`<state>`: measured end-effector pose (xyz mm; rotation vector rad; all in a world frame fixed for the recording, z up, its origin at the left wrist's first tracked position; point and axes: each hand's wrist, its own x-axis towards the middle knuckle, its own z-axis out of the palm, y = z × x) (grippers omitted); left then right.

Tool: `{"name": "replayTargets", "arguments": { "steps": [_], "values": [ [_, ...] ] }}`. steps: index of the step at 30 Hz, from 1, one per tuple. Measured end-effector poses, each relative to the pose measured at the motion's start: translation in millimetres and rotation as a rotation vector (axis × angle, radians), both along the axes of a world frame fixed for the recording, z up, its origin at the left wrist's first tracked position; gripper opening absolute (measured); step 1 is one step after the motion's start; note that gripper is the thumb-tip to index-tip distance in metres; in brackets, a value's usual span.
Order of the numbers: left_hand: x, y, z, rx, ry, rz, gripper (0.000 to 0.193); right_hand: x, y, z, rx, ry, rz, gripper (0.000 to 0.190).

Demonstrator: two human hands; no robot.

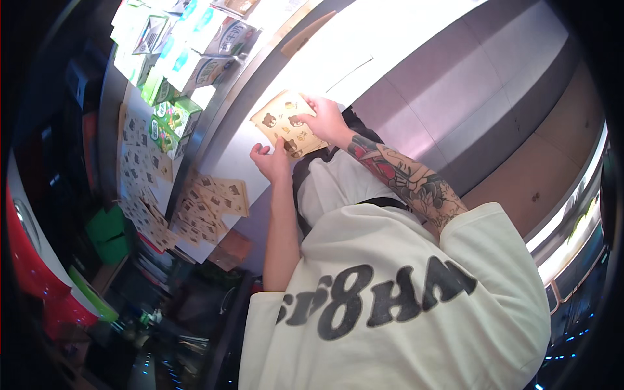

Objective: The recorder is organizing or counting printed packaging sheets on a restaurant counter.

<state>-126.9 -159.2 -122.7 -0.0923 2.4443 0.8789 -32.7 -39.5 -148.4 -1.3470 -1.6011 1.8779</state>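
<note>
A flat, square tan paper sheet or bag [280, 117] printed with brown bears is held up over the edge of the white counter. My right hand [326, 119] grips its right side, thumb on top and fingers behind. At its lower edge is my left hand [273, 161], with the thumb against the printed face and the other fingers curled apart to the left. Several similar printed papers [209, 204] lie spread on the counter, to the lower left of my left hand. More of them [141, 170] lie beyond a metal ledge.
Milk cartons [209, 68] and green drink boxes [175, 122] stand stacked behind the metal ledge [195, 146]. A brown paper piece [307, 36] lies farther up the brightly lit counter [331, 63]. Tiled floor [438, 97] is at the right. A clear brownish packet [231, 251] sits at the counter's near corner.
</note>
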Motion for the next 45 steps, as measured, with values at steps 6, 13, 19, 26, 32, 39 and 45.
{"name": "replayTargets", "arguments": {
  "steps": [6, 13, 19, 26, 32, 39, 45],
  "values": [
    [0.8, -24.1, 1.3, 0.194, -0.100, 0.228, 0.059, 0.6, -4.2, 20.2, -0.409, 0.421, -0.204, 0.030],
    [10.2, -12.3, 47.2, 0.869, -0.417, 0.202, 0.048, 4.6, -1.3, 22.2, -0.581, 0.548, -0.014, 0.037],
    [-4.8, -21.1, 50.4, 0.572, 0.035, -0.022, 0.024, 10.9, 22.4, 43.8, 0.422, 0.121, 0.071, 0.060],
    [-0.7, -15.5, 41.2, 0.765, 0.067, -0.254, 0.030, 19.1, 28.6, 40.5, 0.447, 0.203, 0.466, 0.045],
    [1.0, -0.4, 48.2, 0.684, 0.063, -0.261, 0.040, 20.2, 20.3, 39.5, 0.544, 0.196, 0.304, 0.036],
    [-5.4, -1.9, 52.2, 0.509, 0.002, -0.245, 0.032, 22.2, 26.5, 58.6, 0.136, 0.131, 0.350, 0.033],
    [30.9, 10.8, 89.2, 0.811, -0.074, 0.118, 0.034, 30.7, 19.4, 81.7, -0.444, 0.549, 0.075, 0.036]
  ]
}}
